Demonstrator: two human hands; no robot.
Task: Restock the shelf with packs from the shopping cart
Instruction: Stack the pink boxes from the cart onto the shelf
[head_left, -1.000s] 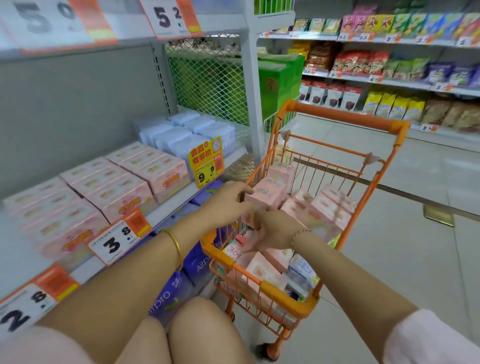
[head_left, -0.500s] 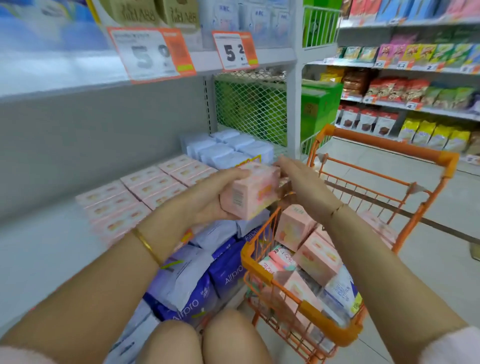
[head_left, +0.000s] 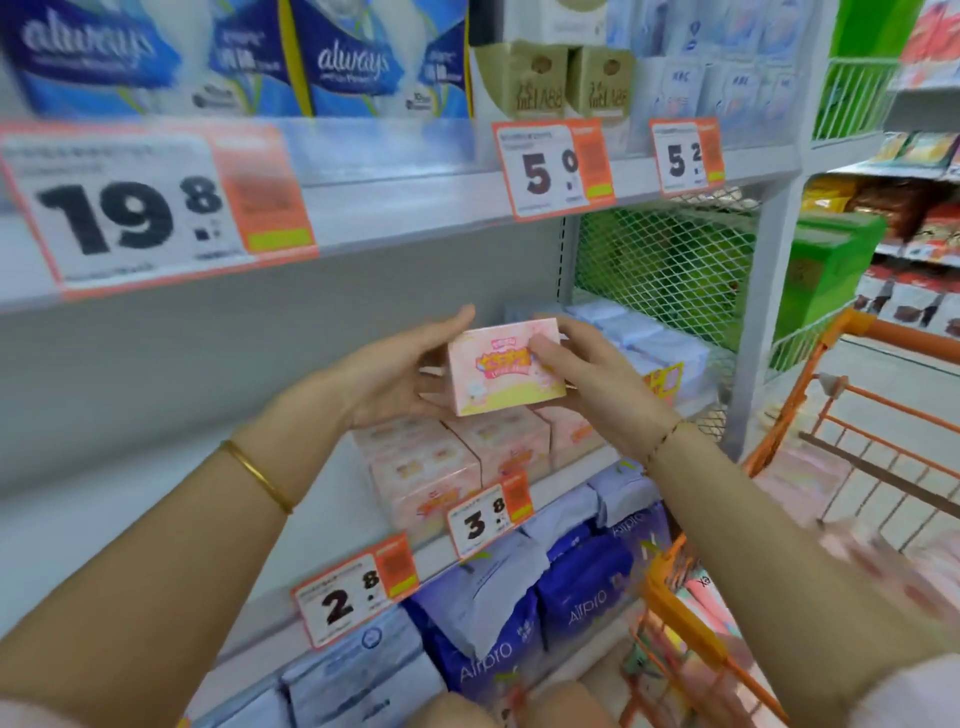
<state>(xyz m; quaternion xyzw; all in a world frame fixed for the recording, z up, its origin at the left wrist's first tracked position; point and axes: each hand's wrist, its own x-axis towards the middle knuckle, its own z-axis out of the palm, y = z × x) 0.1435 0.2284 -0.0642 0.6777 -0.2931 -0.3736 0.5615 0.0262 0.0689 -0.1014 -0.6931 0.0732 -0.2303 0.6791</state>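
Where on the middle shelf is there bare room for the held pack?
Bare shelf lies left of the stacked pink packs, under the 19.8 tag. Rightward is crowded: pink packs, then pale blue packs up to the mesh panel.

Pale tiled floor (head_left: 914, 358) runs toward snack shelves (head_left: 930, 223) across the aisle.

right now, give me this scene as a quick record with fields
held item: pink pack
left hand: holds the pack's left side
right hand: grips its right side, thumb on the front
position: over the shelved pink packs; contact unclear
nearest tag: 3.8 price tag
shopping cart: at right, orange
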